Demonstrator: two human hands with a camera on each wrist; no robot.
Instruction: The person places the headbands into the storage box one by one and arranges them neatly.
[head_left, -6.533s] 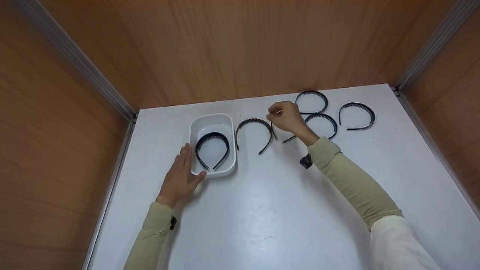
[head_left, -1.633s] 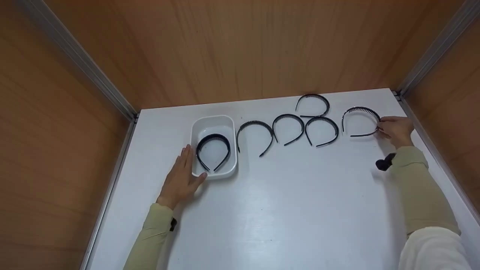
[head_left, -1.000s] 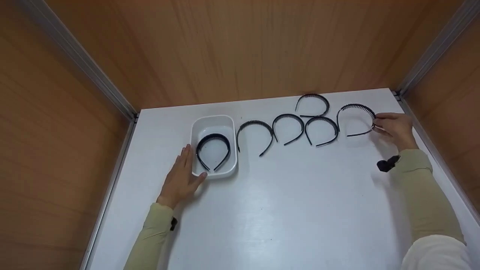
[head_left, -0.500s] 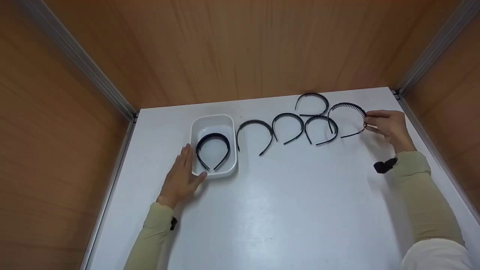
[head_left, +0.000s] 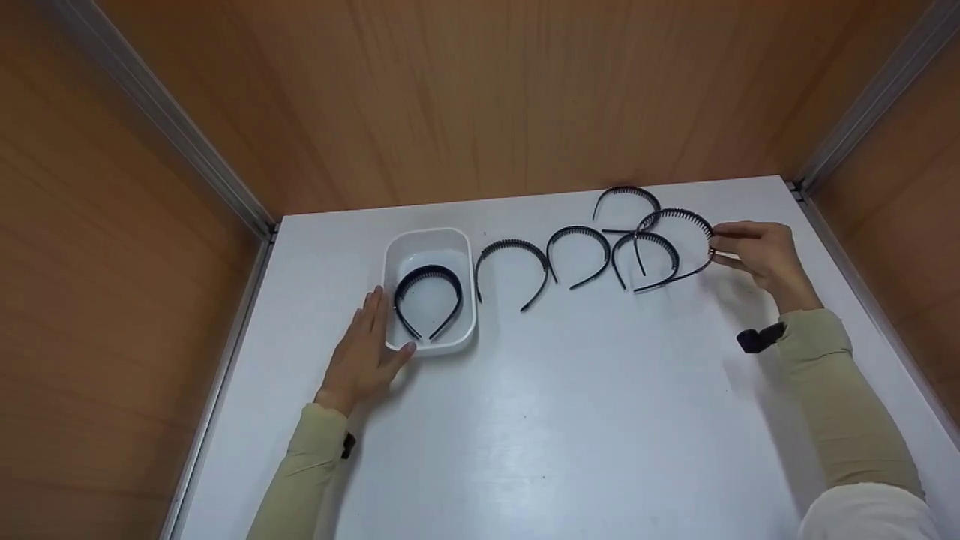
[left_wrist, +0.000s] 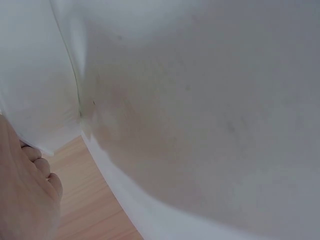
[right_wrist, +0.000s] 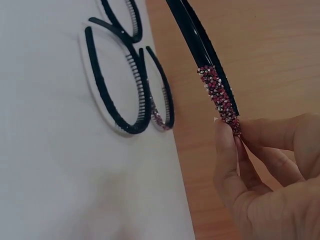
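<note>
My right hand (head_left: 754,251) pinches a black toothed headband (head_left: 681,212) by its side, between thumb and fingers. In the right wrist view, pink and white glitter stones cover the pinched part of that headband (right_wrist: 217,92). From the head view it overlaps another black headband (head_left: 646,237) lying on the table. At the left, my left hand (head_left: 358,358) touches the side of a white tray (head_left: 430,231), fingers straight and thumb at its front corner. Black headbands (head_left: 427,271) lie close together inside the tray.
More black headbands lie on the white table (head_left: 525,435): one headband (head_left: 511,244) beside the tray, another headband (head_left: 578,230) right of it, and a third headband (head_left: 628,190) near the back edge. Wooden panels (head_left: 480,105) enclose the table at the back and sides.
My right hand went from the middle headbands to the one at the far right, took hold of it and has carried it left over the neighbouring headband. My left hand stays at the tray.
</note>
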